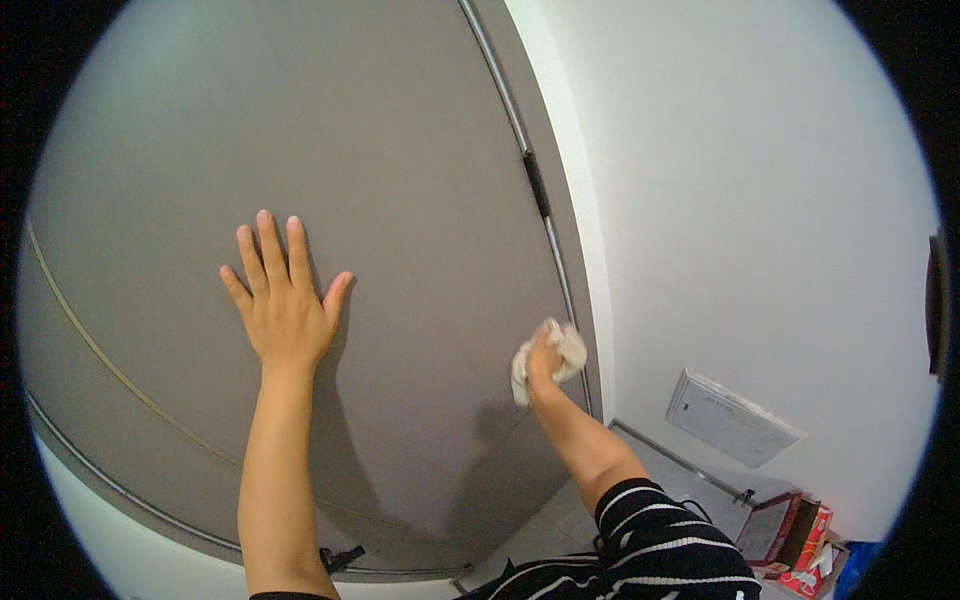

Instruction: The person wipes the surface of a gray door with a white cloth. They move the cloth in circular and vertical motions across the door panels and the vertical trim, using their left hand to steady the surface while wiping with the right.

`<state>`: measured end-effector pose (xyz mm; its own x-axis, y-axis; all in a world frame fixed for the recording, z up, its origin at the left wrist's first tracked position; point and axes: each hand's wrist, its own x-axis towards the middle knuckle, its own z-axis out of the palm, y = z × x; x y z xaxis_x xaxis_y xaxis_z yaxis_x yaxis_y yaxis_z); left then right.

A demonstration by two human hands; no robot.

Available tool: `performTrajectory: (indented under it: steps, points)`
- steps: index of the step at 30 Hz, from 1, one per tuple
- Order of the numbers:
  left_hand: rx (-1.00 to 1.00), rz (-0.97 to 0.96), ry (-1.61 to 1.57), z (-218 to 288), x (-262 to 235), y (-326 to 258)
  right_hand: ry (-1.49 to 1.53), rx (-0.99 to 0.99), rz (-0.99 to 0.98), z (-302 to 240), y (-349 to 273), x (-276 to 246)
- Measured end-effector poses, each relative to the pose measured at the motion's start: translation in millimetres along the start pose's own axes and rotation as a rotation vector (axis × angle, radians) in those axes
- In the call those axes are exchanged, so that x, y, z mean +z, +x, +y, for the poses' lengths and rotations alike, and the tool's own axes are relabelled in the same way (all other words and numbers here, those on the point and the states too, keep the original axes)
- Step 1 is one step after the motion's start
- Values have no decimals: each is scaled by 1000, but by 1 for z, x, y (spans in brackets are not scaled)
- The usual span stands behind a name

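Note:
My left hand (pixel 288 312) lies with its fingers spread against a broad grey panel (pixel 420 150), holding nothing. To the right, my right hand (pixel 543 357) grips a crumpled off-white cloth (pixel 568 348). The cloth meets the panel's right side, at a long thin metal rod (pixel 560 262) that runs along this edge. A dark sleeve-like piece (pixel 537 184) sits on the rod above the cloth. The cloth hides part of the rod, and my right fingers are partly covered by it.
A white wall (pixel 740 180) rises on the right, with a pale rectangular cover (pixel 735 418) on it. Below are a metal rail (pixel 680 458), an open red box (pixel 800 540) and something blue (pixel 857 570). A small black fitting (pixel 343 558) sits at the panel's lower edge.

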<state>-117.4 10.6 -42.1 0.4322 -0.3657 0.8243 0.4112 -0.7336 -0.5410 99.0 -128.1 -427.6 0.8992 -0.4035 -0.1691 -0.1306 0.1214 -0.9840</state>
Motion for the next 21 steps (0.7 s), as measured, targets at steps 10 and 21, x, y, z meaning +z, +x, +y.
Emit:
performTrajectory:
  steps: [10, 21]
  points:
    - [366, -420, -149, 26, -2, -149, -21, -1172, -141, -222, -188, 10]
    - [421, -246, -7, -14, -2, -191, -2, 447, 30, 70, -142, 30]
